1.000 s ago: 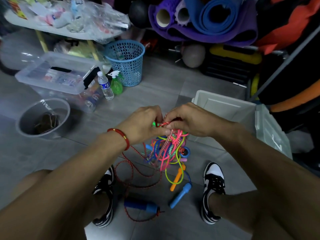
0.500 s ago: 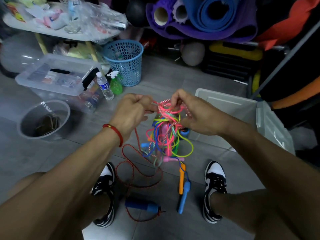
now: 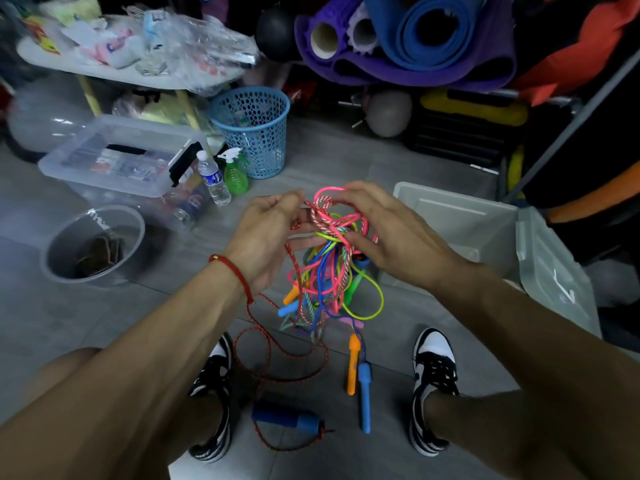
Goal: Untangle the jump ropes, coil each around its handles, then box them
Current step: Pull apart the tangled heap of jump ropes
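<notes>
A knot of several jump ropes [image 3: 332, 258], pink, blue, yellow-green and braided, hangs in the air between my hands. My left hand [image 3: 266, 237] pinches a red speckled rope [image 3: 273, 344] at the knot's upper left; that rope trails down to a blue handle [image 3: 287, 418] on the floor. My right hand [image 3: 384, 233] grips the top right of the knot, fingers curled into the pink loops. An orange handle [image 3: 353, 365] and a blue handle [image 3: 365, 393] dangle down to the floor below the knot. The open grey box [image 3: 457, 216] stands right behind my right hand.
My two shoes [image 3: 431, 386] flank the ropes on the grey floor. To the left are a clear tub [image 3: 93, 244], a lidded clear bin [image 3: 117, 157], a water bottle [image 3: 213, 178], a green spray bottle [image 3: 235, 174] and a blue basket [image 3: 252, 129]. Rolled mats [image 3: 415, 36] lie behind.
Both hands have lifted the knot higher and drawn slightly apart. The dangling orange and blue handles have swung upright, and more of the red rope is pulled up off the floor.
</notes>
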Available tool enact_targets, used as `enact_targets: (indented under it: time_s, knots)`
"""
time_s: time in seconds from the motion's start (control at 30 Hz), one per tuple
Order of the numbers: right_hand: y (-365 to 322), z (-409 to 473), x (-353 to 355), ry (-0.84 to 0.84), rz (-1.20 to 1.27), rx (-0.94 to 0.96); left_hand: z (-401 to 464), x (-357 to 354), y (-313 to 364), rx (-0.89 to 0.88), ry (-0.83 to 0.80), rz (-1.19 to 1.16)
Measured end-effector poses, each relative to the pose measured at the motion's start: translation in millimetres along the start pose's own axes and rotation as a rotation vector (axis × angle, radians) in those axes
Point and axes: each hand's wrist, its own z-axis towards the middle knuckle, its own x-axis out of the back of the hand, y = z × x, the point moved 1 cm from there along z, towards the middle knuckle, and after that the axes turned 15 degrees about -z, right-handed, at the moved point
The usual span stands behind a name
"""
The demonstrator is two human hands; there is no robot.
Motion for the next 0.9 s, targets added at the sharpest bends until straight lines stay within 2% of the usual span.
enact_targets:
  time_s: [0.1, 0.23, 0.3, 0.47, 0.57, 0.67, 0.77, 0.83, 0.9]
  knots:
    - [-5.8, 2.9, 5.3, 0.064, -0.121, 0.018, 0.2, 1.9, 1.6, -0.027, 0.034, -0.020]
    - [-6.4, 5.6, 3.9, -0.064, -0.170, 0.083, -2.3, 6.1, -0.3, -0.038, 0.060, -0.020]
    - [-4.8, 4.2, 0.5, -0.063, -0.209, 0.136, -3.7, 7.6, -2.1, -0.035, 0.051, -0.030]
    - [-4.4, 12.3, -3.3, -0.142, 0.030, 0.233, -3.9, 12.9, -3.9, -0.015, 0.081, -0.007]
    - [-7.4, 10.9, -0.5, -0.157, -0.039, 0.273, 3.9, 21.9, -4.0, -0.047, 0.206, 0.181]
    - [-7.8, 9.9, 15.3, -0.062, -0.123, 0.332, 10.6, 28.8, 4.4, -0.088, 0.308, 0.060]
    - [1.3, 10.7, 27.1, 0.017, -0.200, 0.326, 11.8, 24.3, 7.8, -0.060, 0.156, -0.118]
    - [4.9, 8.3, 25.2, 0.016, -0.242, 0.320, 10.7, 19.0, 0.7, -0.081, 0.051, -0.029]
    - [5.6, 4.4, 19.1, 0.032, -0.232, 0.353, 10.4, 14.3, -12.1, -0.174, -0.045, 0.177]
